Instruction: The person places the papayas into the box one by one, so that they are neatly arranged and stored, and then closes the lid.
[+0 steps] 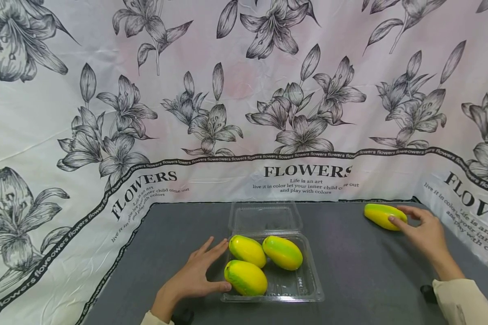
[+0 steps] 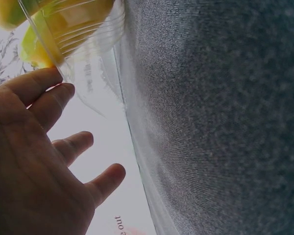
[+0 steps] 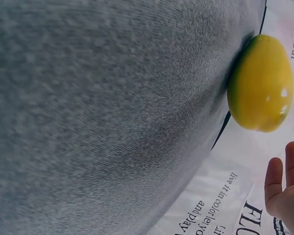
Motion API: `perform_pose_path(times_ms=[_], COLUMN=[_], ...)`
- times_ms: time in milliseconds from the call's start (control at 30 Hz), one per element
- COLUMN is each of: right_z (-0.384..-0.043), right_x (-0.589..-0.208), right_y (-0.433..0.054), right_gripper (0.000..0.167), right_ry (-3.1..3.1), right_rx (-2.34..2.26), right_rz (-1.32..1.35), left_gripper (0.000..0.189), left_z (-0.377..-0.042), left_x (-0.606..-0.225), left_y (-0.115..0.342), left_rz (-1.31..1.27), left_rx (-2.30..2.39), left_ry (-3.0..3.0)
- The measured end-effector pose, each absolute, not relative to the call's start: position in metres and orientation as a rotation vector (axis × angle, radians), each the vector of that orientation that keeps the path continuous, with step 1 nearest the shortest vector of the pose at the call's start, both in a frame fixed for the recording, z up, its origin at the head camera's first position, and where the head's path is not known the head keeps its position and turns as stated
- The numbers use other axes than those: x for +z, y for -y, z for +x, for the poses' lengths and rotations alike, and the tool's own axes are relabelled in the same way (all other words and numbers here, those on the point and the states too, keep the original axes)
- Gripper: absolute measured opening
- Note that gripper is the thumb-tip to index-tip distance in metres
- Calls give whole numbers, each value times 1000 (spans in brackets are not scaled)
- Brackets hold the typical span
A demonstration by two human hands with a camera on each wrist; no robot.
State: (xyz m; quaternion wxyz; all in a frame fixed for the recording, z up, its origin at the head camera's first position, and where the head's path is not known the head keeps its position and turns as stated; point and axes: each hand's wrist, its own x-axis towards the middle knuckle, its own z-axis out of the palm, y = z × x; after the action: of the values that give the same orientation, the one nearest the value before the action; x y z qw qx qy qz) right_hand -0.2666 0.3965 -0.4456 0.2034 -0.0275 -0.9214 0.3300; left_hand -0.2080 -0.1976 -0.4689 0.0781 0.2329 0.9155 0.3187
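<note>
Three yellow-green mangoes lie in a clear plastic clamshell box (image 1: 315, 289), its lid (image 1: 265, 219) folded open behind it. One is the front-left mango (image 1: 248, 279). My left hand (image 1: 195, 273) is at the box's left side with fingers spread; in the left wrist view two fingertips (image 2: 63, 90) are right at the plastic wall. At the far right, a fourth mango (image 1: 378, 215) is on the grey cloth. My right hand (image 1: 424, 232) holds its right end between thumb and index finger. In the right wrist view this mango (image 3: 262, 85) shows beside the other, straighter fingers; thumb and index are out of that view.
Grey cloth (image 1: 341, 262) covers the table around the box. A white floral fabric (image 1: 211, 180) hangs upright behind and along both sides, meeting the table just beyond the right-hand mango.
</note>
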Motion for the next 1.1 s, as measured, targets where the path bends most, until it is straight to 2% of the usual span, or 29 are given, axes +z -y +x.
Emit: perform_pose_path(times_ms=[533, 1100], right_z=[-287, -306], right_x=[-441, -447], right_y=[-406, -422], right_gripper=[69, 88], right_ry=[2725, 2934], right_rx=[925, 881], right_rz=[28, 5], left_gripper=[96, 96], left_z=[-208, -208], left_x=[-468, -469], left_y=[197, 198], left_rz=[716, 724], left_rx=[949, 958], left_ry=[-2743, -2730])
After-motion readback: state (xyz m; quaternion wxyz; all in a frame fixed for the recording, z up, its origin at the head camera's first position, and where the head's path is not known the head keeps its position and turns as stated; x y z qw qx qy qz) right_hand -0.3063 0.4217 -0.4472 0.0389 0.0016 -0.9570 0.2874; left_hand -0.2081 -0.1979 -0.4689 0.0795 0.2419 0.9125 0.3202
